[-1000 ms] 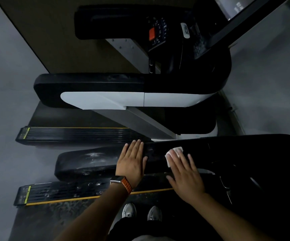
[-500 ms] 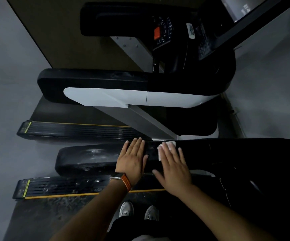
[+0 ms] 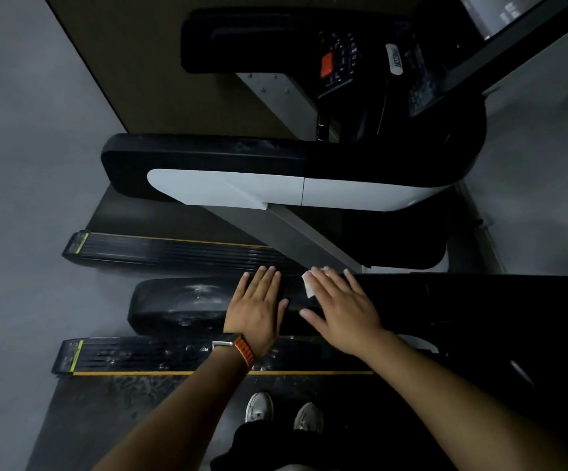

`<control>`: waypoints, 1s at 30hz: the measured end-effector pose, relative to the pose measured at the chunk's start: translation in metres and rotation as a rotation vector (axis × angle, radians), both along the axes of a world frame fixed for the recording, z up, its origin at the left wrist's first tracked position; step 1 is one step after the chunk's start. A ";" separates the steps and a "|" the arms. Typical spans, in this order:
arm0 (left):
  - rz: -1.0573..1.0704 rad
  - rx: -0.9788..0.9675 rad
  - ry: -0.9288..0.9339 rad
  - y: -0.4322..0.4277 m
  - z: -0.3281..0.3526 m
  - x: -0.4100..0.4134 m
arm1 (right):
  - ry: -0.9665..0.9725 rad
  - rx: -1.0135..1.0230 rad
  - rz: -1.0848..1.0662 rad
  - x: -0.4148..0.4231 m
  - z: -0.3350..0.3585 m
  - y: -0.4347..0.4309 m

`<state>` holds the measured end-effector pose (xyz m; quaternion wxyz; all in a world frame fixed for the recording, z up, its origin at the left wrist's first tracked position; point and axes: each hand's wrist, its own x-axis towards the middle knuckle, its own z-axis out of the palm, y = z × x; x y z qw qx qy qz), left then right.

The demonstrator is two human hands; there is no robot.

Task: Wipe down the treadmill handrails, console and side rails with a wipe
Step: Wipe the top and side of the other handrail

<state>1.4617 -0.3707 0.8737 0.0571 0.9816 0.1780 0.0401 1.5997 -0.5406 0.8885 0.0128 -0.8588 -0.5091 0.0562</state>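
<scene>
A wide black handrail (image 3: 180, 305) with wet streaks runs across the lower middle of the head view. My left hand (image 3: 259, 309) rests flat on it, fingers straight, with an orange-strapped watch on the wrist. Just to its right my right hand (image 3: 342, 309) presses a small white wipe (image 3: 308, 283) flat against the same handrail; most of the wipe is hidden under the fingers. Below the handrail lies a ribbed black side rail (image 3: 133, 356) with a yellow edge line. The console (image 3: 340, 61) with an orange button sits at the top.
A second treadmill's black and white handrail (image 3: 228, 188) and its side rail (image 3: 160, 253) lie beyond. Grey floor (image 3: 21, 198) spreads to the left and right. My two shoes (image 3: 279, 413) stand on the dark belt at the bottom.
My right hand has slid the wipe leftward along the handrail, closing the gap to my left hand. The left hand has stayed in place.
</scene>
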 end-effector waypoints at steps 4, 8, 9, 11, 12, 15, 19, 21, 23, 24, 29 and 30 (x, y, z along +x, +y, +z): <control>0.012 -0.012 0.015 0.005 0.000 -0.007 | 0.005 0.005 -0.130 -0.002 -0.004 -0.005; 0.007 -0.007 0.019 0.005 -0.004 -0.008 | 0.026 0.017 -0.023 -0.028 -0.008 0.027; 0.008 -0.014 0.020 0.004 -0.004 -0.008 | 0.011 0.017 0.018 -0.028 -0.007 0.023; 0.008 -0.029 0.007 0.005 -0.004 -0.008 | -0.054 0.023 0.054 -0.024 -0.007 0.001; 0.009 -0.033 0.003 0.005 -0.004 -0.008 | -0.089 0.020 0.053 -0.024 -0.008 -0.013; 0.012 -0.041 -0.005 0.004 -0.006 -0.007 | -0.118 0.017 -0.038 -0.039 -0.014 -0.027; 0.007 -0.035 -0.029 0.004 -0.009 -0.008 | -0.095 0.043 -0.023 -0.066 -0.021 0.001; 0.005 -0.039 -0.028 0.004 -0.008 -0.008 | -0.134 0.052 0.050 -0.060 -0.022 -0.005; 0.008 -0.045 -0.022 0.005 -0.008 -0.008 | -0.175 0.043 0.068 -0.047 -0.023 -0.023; 0.012 -0.044 -0.020 0.004 -0.008 -0.008 | -0.180 0.035 0.046 -0.044 -0.022 -0.031; 0.003 -0.038 -0.030 0.004 -0.009 -0.009 | -0.124 0.050 -0.028 -0.073 -0.022 -0.002; -0.001 -0.035 -0.030 0.004 -0.009 -0.010 | -0.127 0.059 0.008 -0.077 -0.023 0.003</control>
